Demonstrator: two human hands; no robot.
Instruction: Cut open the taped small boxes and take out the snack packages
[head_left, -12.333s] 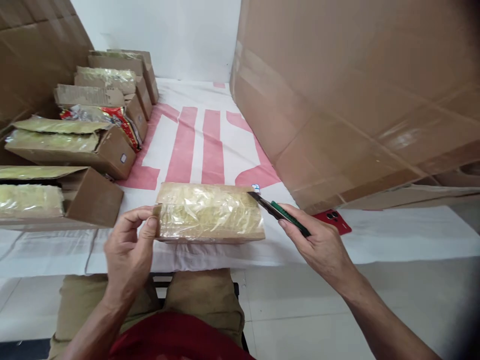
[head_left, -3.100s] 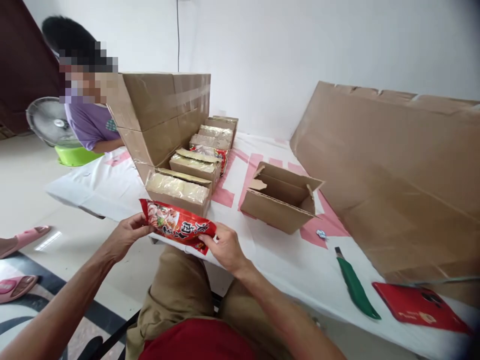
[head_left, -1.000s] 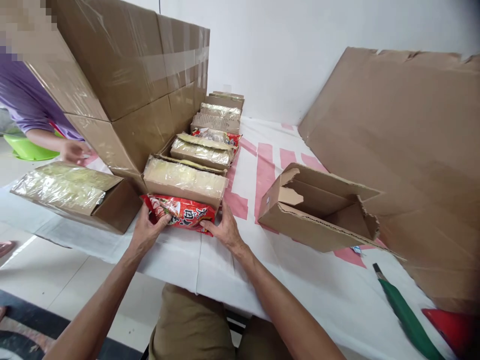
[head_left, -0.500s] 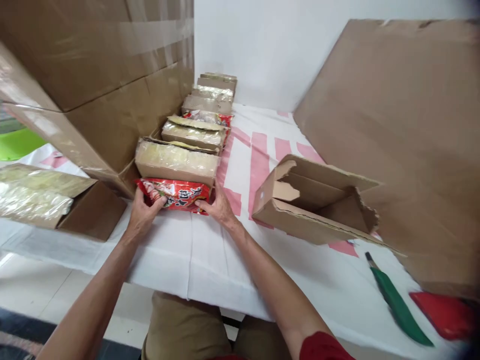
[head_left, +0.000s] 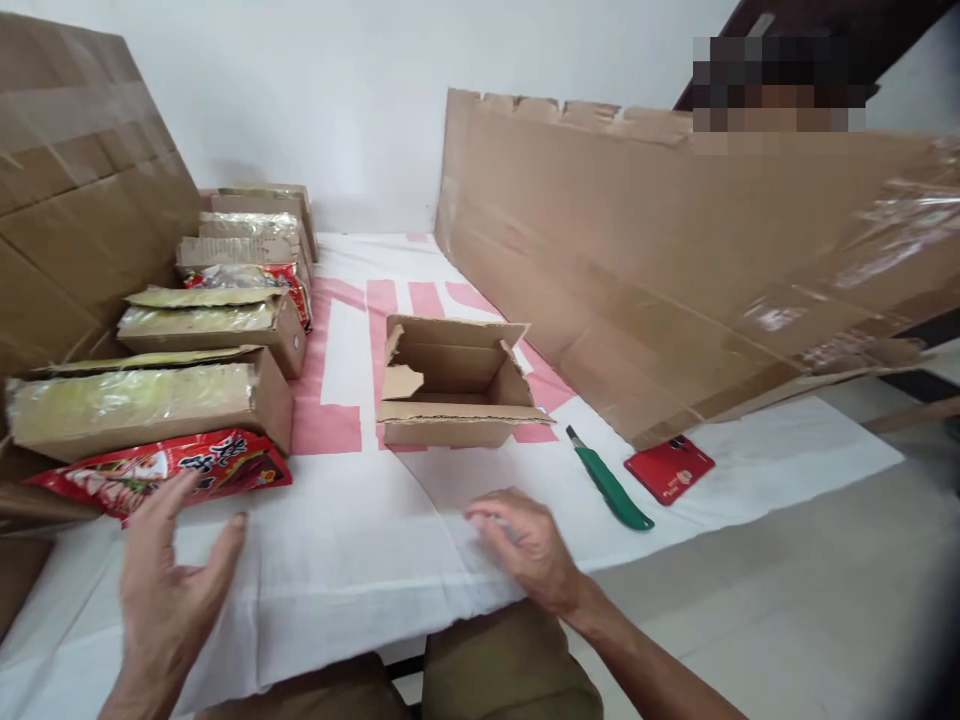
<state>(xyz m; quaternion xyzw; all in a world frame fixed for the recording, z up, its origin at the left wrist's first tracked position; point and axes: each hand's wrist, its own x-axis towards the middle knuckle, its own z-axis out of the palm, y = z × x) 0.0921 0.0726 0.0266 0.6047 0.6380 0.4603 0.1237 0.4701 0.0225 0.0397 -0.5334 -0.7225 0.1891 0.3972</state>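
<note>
My left hand (head_left: 176,575) is open, thumb and fingers spread, just in front of a red food packet (head_left: 202,468) with printed black characters. The packet leans against the front of a film-wrapped cardboard box (head_left: 142,405). My right hand (head_left: 529,545) hovers over the white cloth with its fingers loosely curled in, and I see nothing held in it. Beyond that hand stands an open cardboard box (head_left: 457,432), its torn flaps raised and its inside showing. A green-handled utility knife (head_left: 611,488) lies to the right of my right hand.
Several wrapped boxes (head_left: 214,325) form a row along a big carton (head_left: 82,180) at left. A large cardboard sheet (head_left: 570,230) stands upright at right, a person (head_left: 780,105) behind it. A red card-like item (head_left: 670,470) lies beside the knife. The table's front edge is close.
Both hands have let go of the red packet, which now leans against the wrapped box. My right hand has moved right, towards the open box. The view has turned right.
</note>
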